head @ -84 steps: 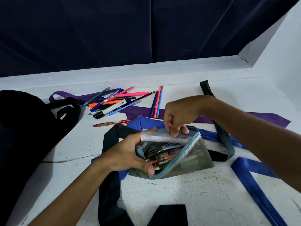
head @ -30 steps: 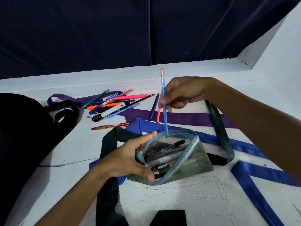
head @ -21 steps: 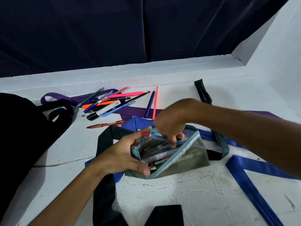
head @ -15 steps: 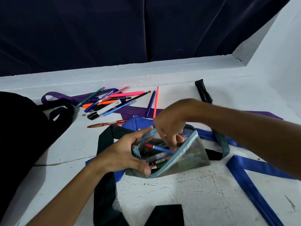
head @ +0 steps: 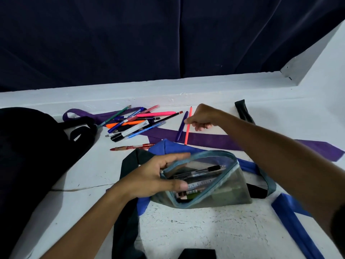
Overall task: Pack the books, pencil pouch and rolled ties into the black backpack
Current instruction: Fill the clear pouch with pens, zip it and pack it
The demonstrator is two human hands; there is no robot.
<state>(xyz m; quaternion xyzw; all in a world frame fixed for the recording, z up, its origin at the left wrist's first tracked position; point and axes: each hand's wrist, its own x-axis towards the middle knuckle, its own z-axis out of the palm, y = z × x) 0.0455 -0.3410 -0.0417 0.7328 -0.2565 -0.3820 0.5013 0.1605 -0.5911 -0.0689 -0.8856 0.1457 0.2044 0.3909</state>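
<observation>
A clear pencil pouch (head: 224,195) with a teal zipper lies open in front of me, with several pens and a ruler inside. My left hand (head: 155,176) grips its left end and holds the mouth apart. My right hand (head: 203,116) is farther back, fingers pinched on an orange-red pencil (head: 186,135) that lies on the purple tie (head: 214,141). The black backpack (head: 28,146) sits at the left. A blue tie (head: 291,217) and a dark green tie (head: 127,221) lie unrolled under and around the pouch. No books are in view.
A loose pile of pens (head: 134,122) lies behind the pouch, with a purple pen (head: 182,128) beside the pencil and a red pen (head: 130,147) nearer me. A dark curtain hangs behind the white ledge. A white wall rises at the right.
My right hand put a blue pencil into the pouch, left the pouch and reached back to the orange-red pencil. My left hand has kept hold of the pouch.
</observation>
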